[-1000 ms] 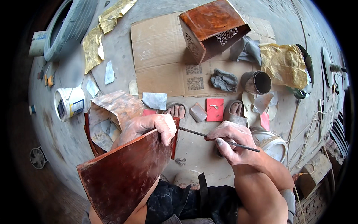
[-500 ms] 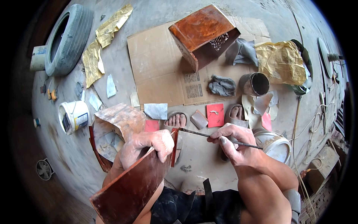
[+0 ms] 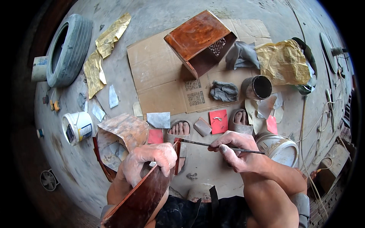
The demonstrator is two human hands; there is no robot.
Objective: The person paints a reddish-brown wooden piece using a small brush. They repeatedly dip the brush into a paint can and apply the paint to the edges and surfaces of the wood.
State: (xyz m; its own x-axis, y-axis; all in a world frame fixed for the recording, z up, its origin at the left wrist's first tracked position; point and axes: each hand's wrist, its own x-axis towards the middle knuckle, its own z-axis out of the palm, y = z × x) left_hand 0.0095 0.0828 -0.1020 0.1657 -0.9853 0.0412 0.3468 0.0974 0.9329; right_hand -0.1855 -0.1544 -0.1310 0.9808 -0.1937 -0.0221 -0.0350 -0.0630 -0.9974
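My left hand (image 3: 149, 160) is closed around the upper edge of a reddish-brown varnished wooden drawer (image 3: 141, 198), which tilts over my left leg. A narrow end piece of the drawer stands up beside my knuckles. In my right hand (image 3: 240, 149) is a thin dark rod (image 3: 195, 143), pinched between thumb and fingers and looking like a slim file. Its far end touches the top corner of that end piece, or lies just at it; I cannot tell which. The rod's other end sticks out to the right past my hand.
A varnished wooden cabinet (image 3: 197, 32) stands on flattened cardboard (image 3: 159, 83). Around it are a grey rag (image 3: 224, 91), a dark-filled can (image 3: 258, 87), yellow paper (image 3: 283, 62) and red sandpaper pieces (image 3: 218, 122). White buckets (image 3: 80, 127) flank me; a tyre (image 3: 70, 51) is at far left.
The drawer has tipped, so its broad face shows narrower. My right hand and the rod have shifted slightly left, with the rod now lying flatter. The whole view has moved a little.
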